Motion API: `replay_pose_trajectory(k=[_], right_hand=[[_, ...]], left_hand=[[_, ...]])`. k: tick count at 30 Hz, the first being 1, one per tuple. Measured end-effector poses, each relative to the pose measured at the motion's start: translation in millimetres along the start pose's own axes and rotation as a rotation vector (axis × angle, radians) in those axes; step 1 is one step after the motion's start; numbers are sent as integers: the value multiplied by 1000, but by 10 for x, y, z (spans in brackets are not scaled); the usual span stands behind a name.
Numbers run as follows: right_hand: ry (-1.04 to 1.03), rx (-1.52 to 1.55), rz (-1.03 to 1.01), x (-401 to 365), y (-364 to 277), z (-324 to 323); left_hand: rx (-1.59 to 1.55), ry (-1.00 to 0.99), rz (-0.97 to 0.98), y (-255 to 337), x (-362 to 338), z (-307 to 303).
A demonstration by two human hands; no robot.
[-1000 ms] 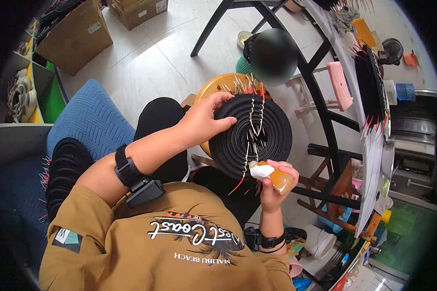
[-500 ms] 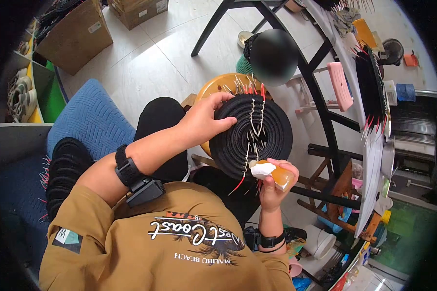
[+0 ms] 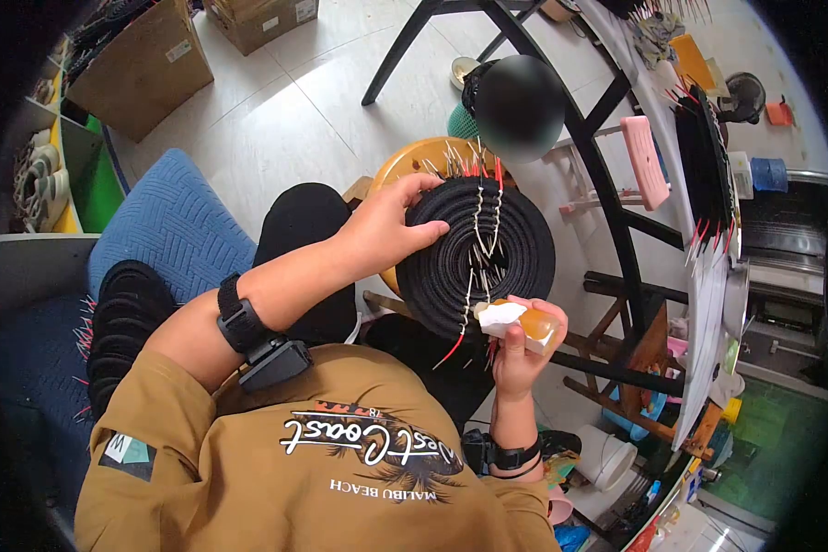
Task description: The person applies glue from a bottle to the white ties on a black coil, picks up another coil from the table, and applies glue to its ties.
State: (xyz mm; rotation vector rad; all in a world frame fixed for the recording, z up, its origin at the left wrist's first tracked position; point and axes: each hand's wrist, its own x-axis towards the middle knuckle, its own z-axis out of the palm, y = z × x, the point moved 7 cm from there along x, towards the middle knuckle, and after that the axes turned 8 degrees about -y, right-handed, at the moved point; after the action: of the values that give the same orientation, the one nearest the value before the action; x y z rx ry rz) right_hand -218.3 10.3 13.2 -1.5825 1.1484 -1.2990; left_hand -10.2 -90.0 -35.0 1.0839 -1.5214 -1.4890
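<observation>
A thick black ringed coil (image 3: 431,281) rests on a round wooden stool (image 3: 391,175) in front of me. My left hand (image 3: 397,225) grips its left edge, thumb on the upper face and fingers around the far side. Pale twisted strands (image 3: 497,216) with red ends lie across the coil and run into its centre hole. Several thin red and pale wire ends (image 3: 465,164) stick out past its far rim. At the near right edge, my right hand (image 3: 522,359) is closed on an amber translucent block with a white part (image 3: 538,327), thumb pressed against it.
A blue cushion (image 3: 166,221) and a row of black coils (image 3: 129,322) are at my left. Black table legs (image 3: 607,184) rise on the right beside a pink stool (image 3: 644,164). Cardboard boxes (image 3: 143,78) stand on the tiled floor. A person with a blurred head (image 3: 522,109) is opposite.
In my right hand the amber block has turned slightly and shifted a little to the right, and the thumb has moved up onto it. My left hand and the coil stay put.
</observation>
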Motion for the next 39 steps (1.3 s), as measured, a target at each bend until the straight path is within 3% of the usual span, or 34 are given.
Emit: replay_pose_trajectory(k=[14,23,39], right_hand=[[2,-45,-33,89,-66,24],[-42,-21,74,109,-45,111],[-13,-25,-22,106,-73,69]], left_hand=[[-6,8,10,14,-2,4],[7,-14,-20,34,-5,5],[-15,2,-10,2,0,18]])
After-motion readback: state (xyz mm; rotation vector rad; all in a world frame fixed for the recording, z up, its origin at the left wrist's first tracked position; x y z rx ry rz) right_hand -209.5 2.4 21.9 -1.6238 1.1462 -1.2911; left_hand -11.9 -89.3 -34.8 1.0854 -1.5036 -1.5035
